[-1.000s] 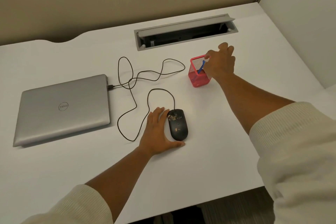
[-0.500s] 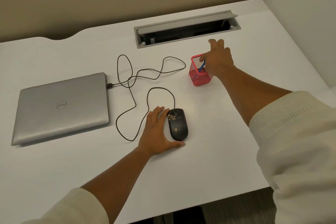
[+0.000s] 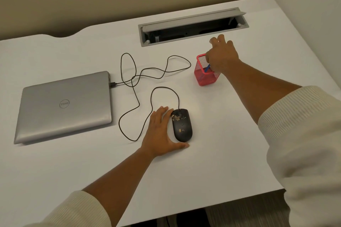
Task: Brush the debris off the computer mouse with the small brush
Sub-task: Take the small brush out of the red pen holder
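A black computer mouse point(image 3: 182, 127) lies on the white desk point(image 3: 212, 153), with pale crumbs near its wheel and a speck on its back. My left hand point(image 3: 159, 133) rests flat against the mouse's left side, fingers straight and thumb curved round its rear. Further back to the right stands a red mesh cup point(image 3: 204, 76). The blue handle of the small brush point(image 3: 207, 68) pokes up inside it. My right hand point(image 3: 220, 55) covers the cup's mouth. Its thumb and forefinger are pinched at the handle and its other fingers are raised behind. The bristles are hidden.
A shut silver laptop point(image 3: 64, 105) lies at the left, with the mouse's black cable point(image 3: 136, 79) looping from its side to the mouse. An open grey cable hatch point(image 3: 193, 26) is set into the desk's back. Partition walls close off the back and right.
My right hand has sunk lower over the red cup and closed on the blue handle. My left hand and the mouse have stayed put.
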`<state>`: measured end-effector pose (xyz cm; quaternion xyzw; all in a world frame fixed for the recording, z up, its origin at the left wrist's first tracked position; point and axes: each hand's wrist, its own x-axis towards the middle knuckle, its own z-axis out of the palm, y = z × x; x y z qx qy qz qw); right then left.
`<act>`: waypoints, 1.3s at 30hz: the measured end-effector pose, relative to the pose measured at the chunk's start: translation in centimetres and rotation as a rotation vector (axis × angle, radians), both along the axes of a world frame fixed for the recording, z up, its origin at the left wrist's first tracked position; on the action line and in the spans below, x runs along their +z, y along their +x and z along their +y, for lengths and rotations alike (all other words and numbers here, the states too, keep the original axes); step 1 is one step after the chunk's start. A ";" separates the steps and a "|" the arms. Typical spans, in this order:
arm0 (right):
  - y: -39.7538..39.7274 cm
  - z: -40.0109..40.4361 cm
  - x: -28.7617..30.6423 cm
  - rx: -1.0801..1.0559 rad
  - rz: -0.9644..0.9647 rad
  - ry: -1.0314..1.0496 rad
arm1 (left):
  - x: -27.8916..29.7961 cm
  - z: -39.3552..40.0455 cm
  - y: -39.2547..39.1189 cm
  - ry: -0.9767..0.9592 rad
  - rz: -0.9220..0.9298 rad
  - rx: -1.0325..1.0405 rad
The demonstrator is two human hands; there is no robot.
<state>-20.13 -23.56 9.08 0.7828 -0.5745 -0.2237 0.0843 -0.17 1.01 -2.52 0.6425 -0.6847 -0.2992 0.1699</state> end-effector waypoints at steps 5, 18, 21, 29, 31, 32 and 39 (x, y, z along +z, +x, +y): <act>-0.1 0.0 0.2 0.006 -0.010 0.022 | 0.1 0.0 0.0 0.007 0.012 0.009; -0.5 -0.1 0.5 0.049 0.040 0.027 | 0.1 0.0 -0.1 0.000 0.002 0.008; -0.5 0.0 0.5 0.072 0.051 0.031 | 0.1 0.0 -0.1 -0.002 0.002 0.006; -1.1 -0.2 0.6 0.084 -0.003 0.065 | -0.1 0.0 -0.2 -0.015 -0.003 0.012; -1.1 -0.4 0.6 0.034 -0.061 0.104 | -0.2 0.0 -0.2 -0.025 -0.008 0.012; -1.1 -0.4 0.7 -0.005 -0.105 0.123 | -0.3 0.0 -0.2 -0.031 -0.010 0.012; -1.0 -0.9 0.1 -0.112 -0.255 0.129 | -0.3 0.1 -0.2 -0.027 -0.016 0.011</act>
